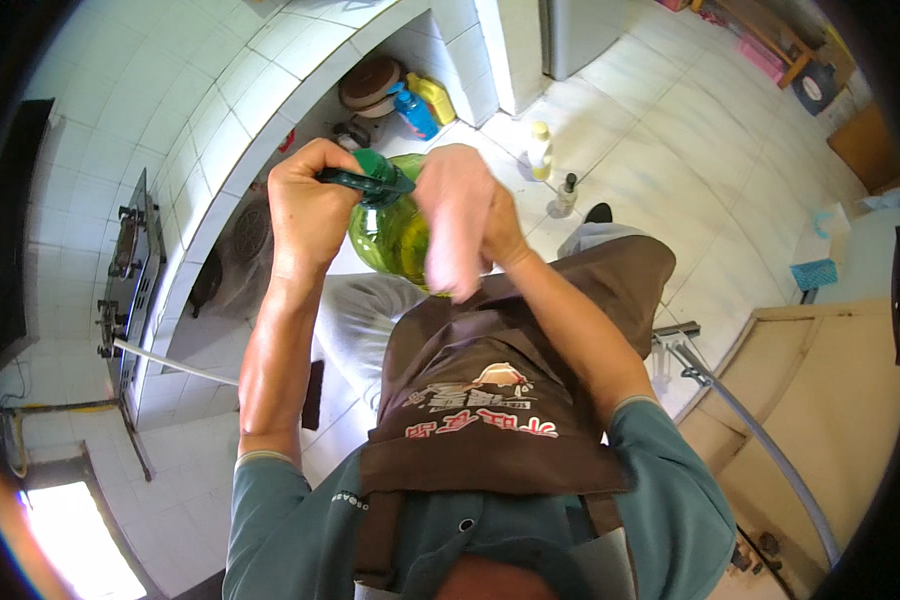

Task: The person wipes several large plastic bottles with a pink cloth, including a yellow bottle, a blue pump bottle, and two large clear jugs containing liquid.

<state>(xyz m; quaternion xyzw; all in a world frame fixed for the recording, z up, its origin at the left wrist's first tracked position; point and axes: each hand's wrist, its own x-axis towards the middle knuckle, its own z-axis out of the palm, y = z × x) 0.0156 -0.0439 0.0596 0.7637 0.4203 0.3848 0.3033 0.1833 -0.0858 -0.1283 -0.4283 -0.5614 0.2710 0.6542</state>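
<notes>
A large green translucent plastic jug (379, 240) with a dark green cap and a carrying handle is in front of me, above my lap. My left hand (311, 199) is closed around the handle at the neck. Against the right side of the jug is my right hand (469, 221), blurred, holding or pressing a pale pink cloth-like or rubbery thing whose kind I cannot tell; its fingers are mostly hidden. Behind both arms lies the brown apron (495, 360) I wear.
On the tiled floor ahead stand a white bottle with a yellow cap (540, 154) and a small clear bottle (566, 196). A blue pump bottle (416, 112) and a yellow jug (431, 97) stand under the tiled counter. A gas stove (131, 262) is at left.
</notes>
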